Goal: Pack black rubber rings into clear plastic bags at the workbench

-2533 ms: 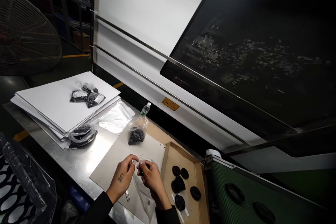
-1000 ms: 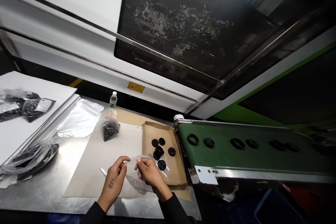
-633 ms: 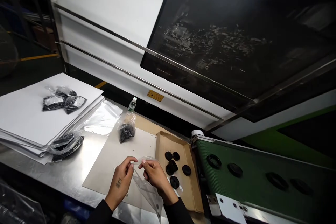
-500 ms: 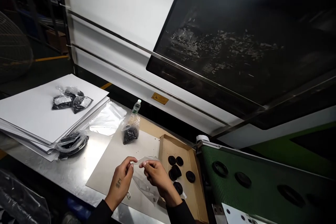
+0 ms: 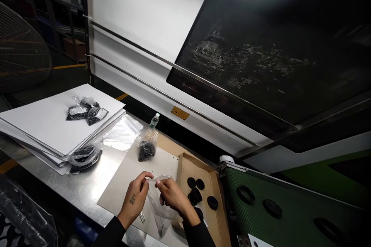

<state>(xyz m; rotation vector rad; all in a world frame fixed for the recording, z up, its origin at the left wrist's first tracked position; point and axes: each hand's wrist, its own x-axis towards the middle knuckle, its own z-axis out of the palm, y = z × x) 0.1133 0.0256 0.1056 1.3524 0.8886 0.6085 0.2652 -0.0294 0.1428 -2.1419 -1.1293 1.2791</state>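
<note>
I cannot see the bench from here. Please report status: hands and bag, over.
Left hand and right hand both pinch the clear plastic bag at its top edge. Bag hangs limp. Cardboard tray with black discs close at right.

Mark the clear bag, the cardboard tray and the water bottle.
clear bag [image 5: 158, 212], head view, its hanging middle part.
cardboard tray [image 5: 189, 169], head view, bare floor near its far corner.
water bottle [image 5: 153, 122], head view, its body under the cap.

Left of the left hand [image 5: 135, 199], the grey sheet [image 5: 117, 188] lies bare. A cardboard tray [image 5: 182, 164] and green conveyor [image 5: 292, 202] close the right; a filled bag [image 5: 146, 149] and bottle [image 5: 154, 120] stand behind.
</note>
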